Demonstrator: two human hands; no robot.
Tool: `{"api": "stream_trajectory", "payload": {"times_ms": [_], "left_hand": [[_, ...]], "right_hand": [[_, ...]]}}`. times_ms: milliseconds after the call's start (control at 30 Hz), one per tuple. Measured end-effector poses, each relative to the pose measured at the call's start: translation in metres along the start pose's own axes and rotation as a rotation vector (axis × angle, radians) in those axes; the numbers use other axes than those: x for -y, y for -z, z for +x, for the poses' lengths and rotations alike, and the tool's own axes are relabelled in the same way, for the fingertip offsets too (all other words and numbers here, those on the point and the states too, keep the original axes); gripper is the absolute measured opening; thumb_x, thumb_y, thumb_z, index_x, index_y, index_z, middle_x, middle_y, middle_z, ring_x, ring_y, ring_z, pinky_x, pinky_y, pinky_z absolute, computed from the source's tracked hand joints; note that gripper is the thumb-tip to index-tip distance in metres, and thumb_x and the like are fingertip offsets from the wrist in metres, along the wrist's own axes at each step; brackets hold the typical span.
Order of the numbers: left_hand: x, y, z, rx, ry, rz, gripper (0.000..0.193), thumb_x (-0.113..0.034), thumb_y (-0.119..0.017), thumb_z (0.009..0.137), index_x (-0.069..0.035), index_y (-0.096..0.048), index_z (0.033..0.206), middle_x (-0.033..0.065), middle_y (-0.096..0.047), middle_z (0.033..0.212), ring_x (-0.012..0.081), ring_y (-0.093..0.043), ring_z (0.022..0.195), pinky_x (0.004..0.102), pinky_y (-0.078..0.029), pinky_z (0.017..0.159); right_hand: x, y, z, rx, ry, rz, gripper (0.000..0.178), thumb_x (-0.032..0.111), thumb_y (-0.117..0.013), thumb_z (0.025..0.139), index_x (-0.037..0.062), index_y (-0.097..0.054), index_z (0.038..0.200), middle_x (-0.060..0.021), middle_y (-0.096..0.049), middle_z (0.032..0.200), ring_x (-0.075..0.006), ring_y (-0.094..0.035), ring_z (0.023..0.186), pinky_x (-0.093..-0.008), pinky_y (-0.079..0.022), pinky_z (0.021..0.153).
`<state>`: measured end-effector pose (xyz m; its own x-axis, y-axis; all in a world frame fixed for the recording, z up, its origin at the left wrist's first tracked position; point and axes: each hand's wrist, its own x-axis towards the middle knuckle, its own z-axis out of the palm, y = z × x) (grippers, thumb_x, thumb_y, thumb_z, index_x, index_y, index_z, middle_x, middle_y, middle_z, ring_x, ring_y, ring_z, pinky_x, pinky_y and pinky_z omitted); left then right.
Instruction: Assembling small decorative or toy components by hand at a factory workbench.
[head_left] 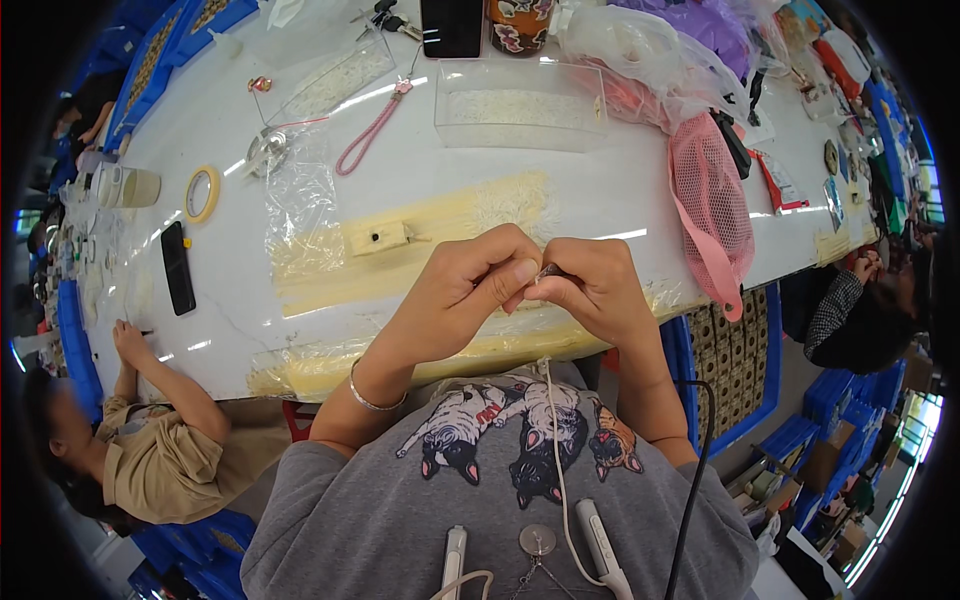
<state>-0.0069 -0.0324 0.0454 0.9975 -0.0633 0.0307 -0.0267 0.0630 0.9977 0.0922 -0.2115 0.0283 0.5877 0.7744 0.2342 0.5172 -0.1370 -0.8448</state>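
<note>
Both my hands meet just over the table's near edge, fingertips almost touching. My left hand [455,290] is closed in a pinch, thumb against the bent forefinger; whatever sits between them is too small to make out. Pinched by my right hand [603,290] is a small dark piece [548,272], mostly covered by the fingers. Beyond my left hand lies a small pale-yellow block [378,237] with a black dot. It rests on a patch of yellow tape [310,285] stuck to the white table [225,345]. White shreds [510,205] are scattered on the tape.
Clear boxes [520,133] with white bits, a pink strap [372,140], a tape roll [202,194] and a phone [178,268] lie about. A pink mesh bag [712,200] is at right. A blue crate [735,370] stands beside the table; a co-worker [165,455] sits left.
</note>
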Motion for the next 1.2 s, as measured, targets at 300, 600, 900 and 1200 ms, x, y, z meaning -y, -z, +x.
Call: {"api": "stream_trajectory", "payload": {"times_ms": [300, 600, 900, 1200], "left_hand": [[0.005, 0.000, 0.000, 0.016, 0.029, -0.002, 0.018, -0.014, -0.051, 0.103, 0.000, -0.056, 0.092, 0.0008, -0.054, 0.077, 0.0066, -0.051, 0.067, 0.0217, -0.042, 0.061], [0.012, -0.004, -0.002, -0.029, -0.010, -0.066, 0.016, -0.015, -0.050, 0.103, -0.002, -0.056, 0.094, 0.0005, -0.054, 0.076, 0.0061, -0.048, 0.064, 0.0208, -0.040, 0.060], [0.020, 0.001, -0.003, -0.037, 0.038, -0.351, 0.020, -0.018, -0.047, 0.102, -0.002, -0.053, 0.089, 0.0071, -0.060, 0.086, 0.0104, -0.053, 0.068, 0.0248, -0.044, 0.061], [0.052, 0.021, -0.005, -0.085, 0.198, -1.119, 0.021, -0.012, -0.048, 0.092, -0.006, -0.043, 0.072, 0.0146, -0.055, 0.090, 0.0158, -0.052, 0.070, 0.0238, -0.046, 0.055]], "right_hand": [[-0.003, 0.002, -0.004, 0.089, -0.064, -0.005, 0.046, 0.045, -0.068, 0.086, 0.0041, -0.053, 0.069, -0.0084, -0.046, 0.056, -0.0251, -0.044, 0.048, -0.0340, -0.036, 0.048], [0.000, 0.000, -0.008, 0.064, -0.110, 0.099, 0.041, 0.039, -0.075, 0.084, 0.0040, -0.056, 0.073, -0.0043, -0.043, 0.055, -0.0161, -0.038, 0.049, -0.0300, -0.033, 0.048], [-0.004, 0.006, -0.028, -0.161, -0.317, 0.242, 0.019, 0.015, -0.078, 0.083, 0.0054, -0.062, 0.088, 0.0048, -0.039, 0.058, -0.0034, -0.034, 0.055, -0.0218, -0.028, 0.051], [-0.024, -0.005, -0.021, -0.086, -0.350, -0.078, 0.014, 0.007, -0.073, 0.083, 0.0013, -0.065, 0.094, -0.0012, -0.053, 0.069, -0.0085, -0.045, 0.059, -0.0246, -0.038, 0.055]]}}
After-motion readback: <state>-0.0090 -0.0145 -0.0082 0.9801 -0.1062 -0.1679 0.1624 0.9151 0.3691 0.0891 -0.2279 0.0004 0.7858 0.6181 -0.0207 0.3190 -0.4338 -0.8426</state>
